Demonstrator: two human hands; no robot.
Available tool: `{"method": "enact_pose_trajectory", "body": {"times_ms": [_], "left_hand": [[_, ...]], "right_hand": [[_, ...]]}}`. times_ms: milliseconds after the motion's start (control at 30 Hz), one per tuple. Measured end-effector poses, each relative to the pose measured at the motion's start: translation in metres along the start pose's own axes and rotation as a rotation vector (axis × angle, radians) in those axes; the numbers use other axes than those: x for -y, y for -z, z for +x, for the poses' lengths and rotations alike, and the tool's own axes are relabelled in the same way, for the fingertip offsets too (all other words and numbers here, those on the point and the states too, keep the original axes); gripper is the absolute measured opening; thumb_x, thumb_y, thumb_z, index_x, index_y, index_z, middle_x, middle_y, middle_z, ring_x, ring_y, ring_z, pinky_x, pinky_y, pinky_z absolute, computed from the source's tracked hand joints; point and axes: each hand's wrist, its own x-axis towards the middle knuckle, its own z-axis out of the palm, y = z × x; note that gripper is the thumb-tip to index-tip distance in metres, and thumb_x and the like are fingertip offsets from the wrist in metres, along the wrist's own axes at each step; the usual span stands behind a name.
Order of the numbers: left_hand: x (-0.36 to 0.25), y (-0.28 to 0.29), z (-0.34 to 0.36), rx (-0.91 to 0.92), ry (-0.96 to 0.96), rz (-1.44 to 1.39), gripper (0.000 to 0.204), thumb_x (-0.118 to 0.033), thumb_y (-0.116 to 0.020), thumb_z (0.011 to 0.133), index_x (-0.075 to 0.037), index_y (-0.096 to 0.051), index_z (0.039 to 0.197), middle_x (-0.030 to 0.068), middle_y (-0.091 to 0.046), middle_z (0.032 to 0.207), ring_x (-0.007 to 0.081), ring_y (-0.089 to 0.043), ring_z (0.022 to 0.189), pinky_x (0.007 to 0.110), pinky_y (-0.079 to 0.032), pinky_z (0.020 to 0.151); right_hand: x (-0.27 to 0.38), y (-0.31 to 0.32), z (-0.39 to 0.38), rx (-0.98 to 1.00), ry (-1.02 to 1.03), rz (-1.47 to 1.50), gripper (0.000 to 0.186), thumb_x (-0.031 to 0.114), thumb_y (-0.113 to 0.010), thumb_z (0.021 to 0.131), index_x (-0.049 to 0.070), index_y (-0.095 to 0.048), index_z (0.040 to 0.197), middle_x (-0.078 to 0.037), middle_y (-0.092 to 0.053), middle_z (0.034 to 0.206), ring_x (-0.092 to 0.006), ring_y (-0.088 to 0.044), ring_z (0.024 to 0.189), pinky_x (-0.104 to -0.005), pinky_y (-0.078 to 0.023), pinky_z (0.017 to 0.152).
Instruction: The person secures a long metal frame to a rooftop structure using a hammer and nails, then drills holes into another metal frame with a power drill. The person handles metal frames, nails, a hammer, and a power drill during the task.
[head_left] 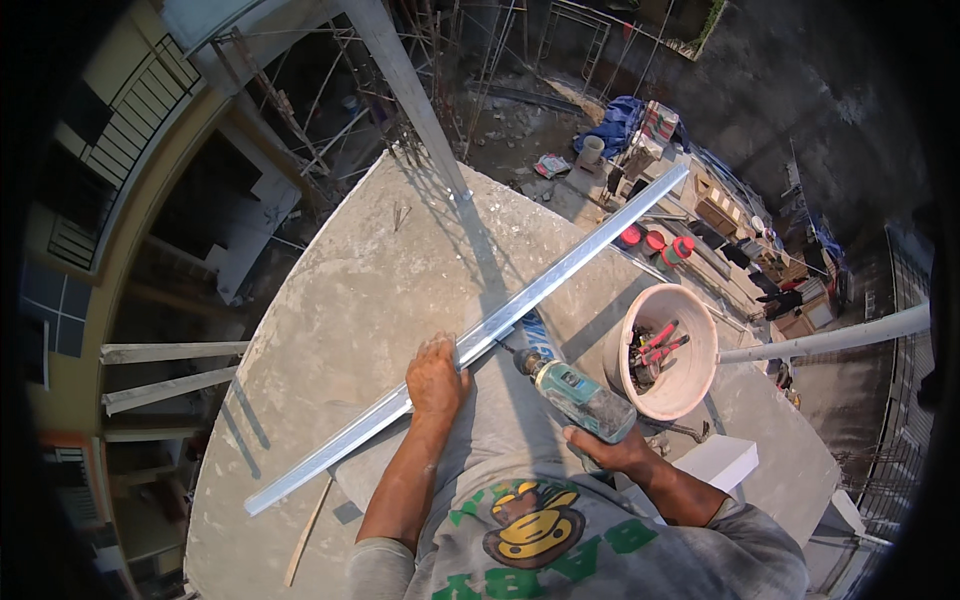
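Observation:
A long, shiny metal channel (560, 268) lies slantwise across my lap, from the near left to the far right. My left hand (435, 380) grips it near its middle, fingers curled over the far edge. In my right hand (615, 452) is a teal and grey power drill (583, 397), its grip mostly hidden under its body. The drill points left, and its thin bit reaches the near side of the channel just right of my left hand. Whether the bit has gone into the metal, I cannot tell.
A pale bucket (700, 375) holding red-handled pliers (660, 345) stands right of the drill. A white box-like piece (725, 462) lies beside my right forearm. The concrete slab (330, 270) ends in a curved drop-off. A post (415, 100) rises at its far edge.

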Motion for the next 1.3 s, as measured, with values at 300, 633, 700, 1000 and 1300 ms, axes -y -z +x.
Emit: {"method": "enact_pose_trajectory", "body": {"times_ms": [300, 633, 700, 1000, 1300], "left_hand": [[0.005, 0.008, 0.014, 0.216, 0.122, -0.070, 0.037, -0.022, -0.080, 0.071, -0.007, -0.061, 0.098, 0.0128, -0.069, 0.095, 0.0310, -0.068, 0.090, 0.042, -0.054, 0.079], [-0.009, 0.000, -0.003, 0.119, 0.104, -0.026, 0.039, -0.022, -0.083, 0.067, -0.010, -0.058, 0.095, 0.0083, -0.065, 0.092, 0.0280, -0.064, 0.088, 0.041, -0.049, 0.077], [-0.010, 0.000, -0.004, 0.140, 0.123, -0.032, 0.040, -0.021, -0.083, 0.066, -0.011, -0.059, 0.095, 0.0080, -0.065, 0.092, 0.0274, -0.064, 0.089, 0.041, -0.048, 0.077], [-0.009, -0.003, -0.011, 0.098, 0.098, -0.026, 0.051, -0.019, -0.083, 0.065, -0.013, -0.061, 0.112, 0.0066, -0.062, 0.091, 0.0260, -0.062, 0.087, 0.041, -0.045, 0.073], [-0.011, -0.005, -0.018, 0.023, 0.115, -0.036, 0.056, -0.017, -0.082, 0.063, -0.014, -0.061, 0.114, 0.0045, -0.063, 0.095, 0.0231, -0.061, 0.091, 0.039, -0.042, 0.076]], "right_hand": [[0.010, 0.002, 0.000, -0.003, 0.035, -0.135, 0.041, 0.017, -0.074, 0.085, 0.001, -0.063, 0.121, -0.014, -0.070, 0.110, -0.0210, -0.067, 0.100, -0.0350, -0.052, 0.088], [0.014, -0.007, 0.004, -0.008, 0.093, -0.154, 0.045, 0.016, -0.076, 0.084, -0.001, -0.061, 0.123, -0.016, -0.069, 0.110, -0.0228, -0.068, 0.101, -0.0347, -0.052, 0.089], [0.014, -0.010, 0.005, 0.001, 0.028, -0.190, 0.047, 0.015, -0.075, 0.084, -0.001, -0.059, 0.125, -0.016, -0.069, 0.111, -0.0222, -0.067, 0.102, -0.0346, -0.051, 0.090], [0.016, -0.017, 0.006, 0.013, 0.075, -0.225, 0.057, 0.008, -0.074, 0.082, 0.001, -0.049, 0.133, -0.013, -0.065, 0.113, -0.0195, -0.062, 0.103, -0.0331, -0.049, 0.092], [0.013, -0.023, 0.004, 0.037, 0.140, -0.228, 0.056, 0.005, -0.068, 0.081, 0.001, -0.047, 0.133, -0.012, -0.063, 0.109, -0.0204, -0.061, 0.101, -0.0328, -0.047, 0.093]]}}
